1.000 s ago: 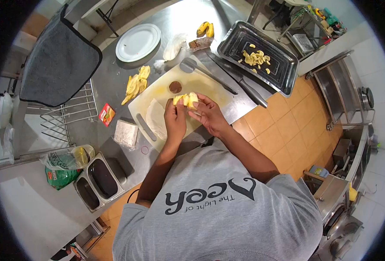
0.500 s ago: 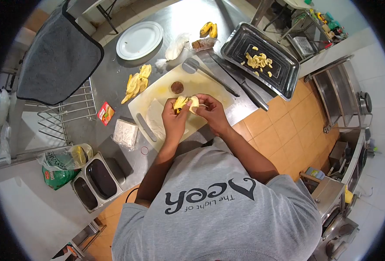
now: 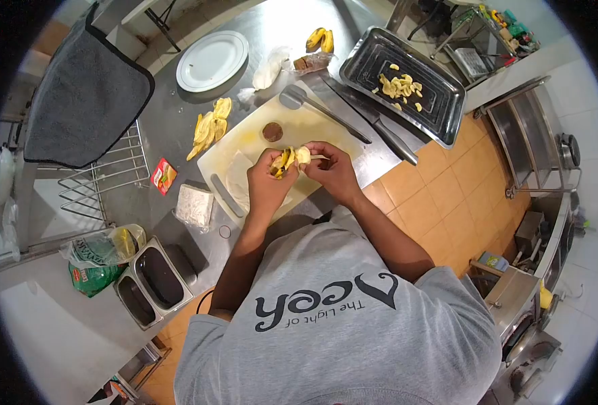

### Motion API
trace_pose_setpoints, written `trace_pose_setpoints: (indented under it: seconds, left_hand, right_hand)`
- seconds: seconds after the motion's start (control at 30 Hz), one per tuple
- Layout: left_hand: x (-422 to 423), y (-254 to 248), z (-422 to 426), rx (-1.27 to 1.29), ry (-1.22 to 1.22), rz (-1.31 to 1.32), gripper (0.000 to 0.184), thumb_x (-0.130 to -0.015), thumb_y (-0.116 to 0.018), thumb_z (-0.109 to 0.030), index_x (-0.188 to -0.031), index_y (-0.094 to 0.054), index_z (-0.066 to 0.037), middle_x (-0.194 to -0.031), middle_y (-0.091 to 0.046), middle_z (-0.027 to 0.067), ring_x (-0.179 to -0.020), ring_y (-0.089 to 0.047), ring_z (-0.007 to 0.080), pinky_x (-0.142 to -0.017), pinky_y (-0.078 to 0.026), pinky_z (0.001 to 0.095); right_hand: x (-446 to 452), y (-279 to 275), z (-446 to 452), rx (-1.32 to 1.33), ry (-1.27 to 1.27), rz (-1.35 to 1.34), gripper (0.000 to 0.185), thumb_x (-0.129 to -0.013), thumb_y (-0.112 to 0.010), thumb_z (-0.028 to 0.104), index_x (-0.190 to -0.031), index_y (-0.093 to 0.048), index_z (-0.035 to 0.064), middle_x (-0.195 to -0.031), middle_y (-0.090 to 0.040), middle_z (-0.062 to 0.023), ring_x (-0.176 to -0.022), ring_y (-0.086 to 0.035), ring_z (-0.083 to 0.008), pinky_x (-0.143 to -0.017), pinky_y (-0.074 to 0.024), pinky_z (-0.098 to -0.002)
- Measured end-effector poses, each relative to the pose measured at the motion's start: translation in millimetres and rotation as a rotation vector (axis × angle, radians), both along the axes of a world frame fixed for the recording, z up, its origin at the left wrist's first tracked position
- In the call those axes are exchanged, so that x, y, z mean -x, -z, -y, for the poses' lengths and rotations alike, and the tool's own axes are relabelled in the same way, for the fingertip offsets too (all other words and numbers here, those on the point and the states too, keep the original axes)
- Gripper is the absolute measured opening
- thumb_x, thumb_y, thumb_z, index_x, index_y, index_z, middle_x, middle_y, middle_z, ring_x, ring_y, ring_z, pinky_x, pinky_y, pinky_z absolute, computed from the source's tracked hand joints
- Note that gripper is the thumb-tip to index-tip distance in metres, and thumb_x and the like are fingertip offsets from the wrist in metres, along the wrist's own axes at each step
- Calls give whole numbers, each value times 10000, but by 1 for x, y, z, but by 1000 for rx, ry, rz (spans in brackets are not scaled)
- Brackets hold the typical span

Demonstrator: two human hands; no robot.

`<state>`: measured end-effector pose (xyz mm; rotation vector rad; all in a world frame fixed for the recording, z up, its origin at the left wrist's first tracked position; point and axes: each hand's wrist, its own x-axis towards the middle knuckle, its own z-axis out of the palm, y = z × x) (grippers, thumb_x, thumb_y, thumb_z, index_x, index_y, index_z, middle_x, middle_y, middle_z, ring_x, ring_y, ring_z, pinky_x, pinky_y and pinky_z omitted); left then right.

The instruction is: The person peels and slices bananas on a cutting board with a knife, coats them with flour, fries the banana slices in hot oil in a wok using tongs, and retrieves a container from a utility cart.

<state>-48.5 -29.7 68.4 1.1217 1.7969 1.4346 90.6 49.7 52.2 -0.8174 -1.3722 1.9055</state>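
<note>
My left hand (image 3: pixel 266 185) is closed around a partly peeled banana (image 3: pixel 287 162), yellow with dark streaks. My right hand (image 3: pixel 332 174) pinches its pale end, where a strip of peel or flesh shows between the fingers. Both hands are above a cutting board (image 3: pixel 305 128). On the board lie a round brown disc (image 3: pixel 272 131), a thin clear sheet (image 3: pixel 239 177) and a grey spatula (image 3: pixel 326 113). Beside the board is a large knife (image 3: pixel 386 135). Banana peels (image 3: pixel 211 128) lie to the left of the board.
A black metal tray (image 3: pixel 440 111) holding banana pieces (image 3: pixel 401 86) stands at the right. Farther back are a white plate (image 3: pixel 212 61), two bananas (image 3: pixel 320 39) and a wrapped brown block (image 3: pixel 312 63). A plastic-wrapped white block (image 3: pixel 194 206) and a red packet (image 3: pixel 164 176) lie left.
My hands have shifted slightly, with the right fingers drawn a little farther from the left. More of the banana's dark-streaked peel shows between them. The surrounding things shift slightly with the camera.
</note>
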Motion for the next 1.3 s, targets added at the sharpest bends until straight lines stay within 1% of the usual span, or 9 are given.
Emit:
trace_pose_setpoints:
  seconds: [0.4,0.53,0.63,0.8,0.9,1.0,1.1,1.13,1.3]
  left_hand:
    - [4,-5,0,119,-29,-81,200,-746,-690,17,-909,-576,-8,-802,-652,38,-719,-591,66,-639,-486,213]
    - [15,3,-2,25,23,458,204,-872,-566,37,-1065,-543,-24,-989,-662,84,-871,-635,123,-722,-524,223]
    - [20,-2,-4,-77,-47,674,129,-876,-594,-7,-991,-537,-8,-984,-666,98,-816,-620,93,-709,-506,210]
    - [37,-1,-2,-20,-34,579,166,-897,-587,-32,-1053,-532,-29,-1020,-644,76,-880,-615,99,-768,-510,226]
    - [59,13,1,11,-33,456,186,-903,-602,-61,-1069,-518,-58,-1055,-641,67,-921,-619,108,-792,-511,234]
    - [97,40,6,59,-77,303,226,-863,-660,-75,-1032,-512,-55,-1013,-636,61,-896,-615,115,-814,-502,248]
    - [116,39,7,241,-191,-108,268,-831,-689,-83,-1030,-515,-35,-993,-631,82,-882,-617,142,-815,-502,263]
    - [111,29,7,249,-220,-366,299,-802,-700,-125,-1012,-519,-14,-953,-655,127,-870,-641,216,-789,-487,311]
    - [114,37,2,245,-41,-598,342,-787,-696,-138,-1075,-559,-14,-1022,-647,177,-958,-624,325,-845,-490,379]
  right_hand:
    - [0,-2,3,-60,-37,41,381,-768,-692,-12,-1138,-605,8,-1010,-633,-44,-867,-609,-84,-743,-506,-221]
    - [-2,-6,-3,133,-93,-127,403,-854,-578,16,-1252,-516,19,-1133,-608,-103,-994,-611,-153,-836,-516,-250]
    - [-5,-17,-5,471,-111,-264,435,-918,-470,76,-1346,-408,35,-1264,-547,-165,-1101,-596,-229,-894,-518,-279]
    - [-14,-3,-13,572,-172,-304,481,-958,-443,160,-1410,-319,53,-1368,-461,-188,-1142,-578,-259,-938,-507,-290]
    - [-23,2,-13,608,-123,-247,486,-944,-497,120,-1398,-342,42,-1266,-545,-144,-1098,-599,-250,-923,-511,-299]
    - [-32,1,-7,498,-19,-130,482,-905,-568,90,-1363,-420,59,-1159,-577,-113,-1013,-626,-212,-893,-518,-300]
    - [-39,6,-12,131,-50,185,453,-869,-627,82,-1305,-507,72,-1054,-586,-77,-933,-631,-181,-819,-528,-297]
    - [-37,11,-14,-41,-31,210,450,-856,-635,82,-1292,-523,77,-1058,-594,-90,-918,-636,-201,-802,-525,-303]
    - [-15,15,-43,-815,-98,308,482,-804,-669,114,-1271,-551,95,-1055,-630,-154,-882,-637,-329,-762,-516,-357]
